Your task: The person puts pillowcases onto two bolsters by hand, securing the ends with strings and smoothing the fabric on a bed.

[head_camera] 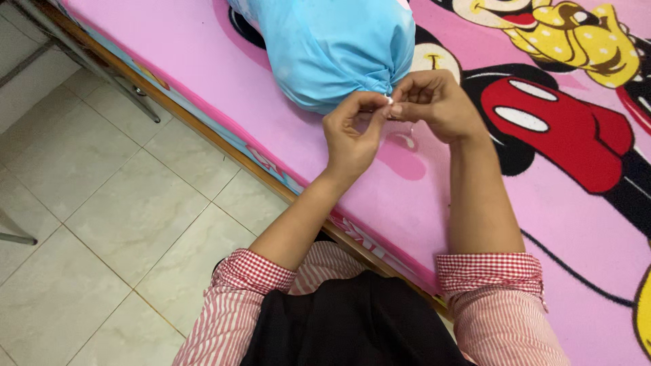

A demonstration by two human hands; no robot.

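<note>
Two hands (352, 132), one blue bag (332, 51), one pink sheet (434, 196).

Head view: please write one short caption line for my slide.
Both hands, left hand and right hand, pinch the gathered end of a light blue fabric bundle on a pink cartoon-print bedsheet.

Smooth blue cloth bundle (336, 47) on matt pink printed bedsheet (434, 196).

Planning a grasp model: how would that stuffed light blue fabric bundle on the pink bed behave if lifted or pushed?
The light blue fabric bundle looks soft and wrinkled, so it would probably sag, not stay stiff. Its rounded shape may roll if pushed. Its gathered end, pinched by the left hand and right hand, seems the likeliest grip point.
</note>
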